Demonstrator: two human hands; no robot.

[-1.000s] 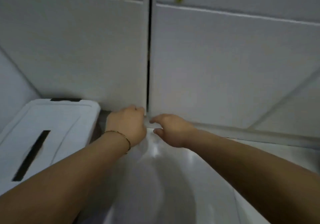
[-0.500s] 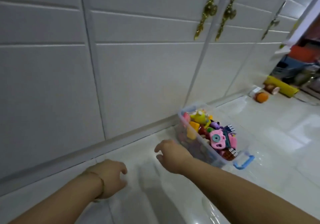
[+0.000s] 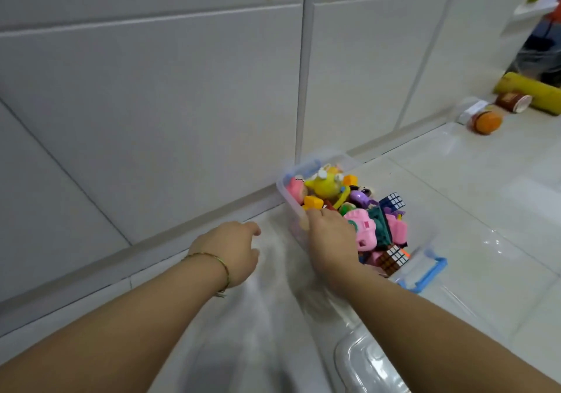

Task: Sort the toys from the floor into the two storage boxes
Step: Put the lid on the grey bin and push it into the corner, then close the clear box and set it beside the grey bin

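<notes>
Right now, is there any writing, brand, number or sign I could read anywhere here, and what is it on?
No text can be read.
Brown cup lying on the floor: has a printed band, too blurred to read.
Orange-lidded jar beside it: has a pale label, too blurred to read.
Puzzle cubes in the clear box: coloured squares only, no writing.
</notes>
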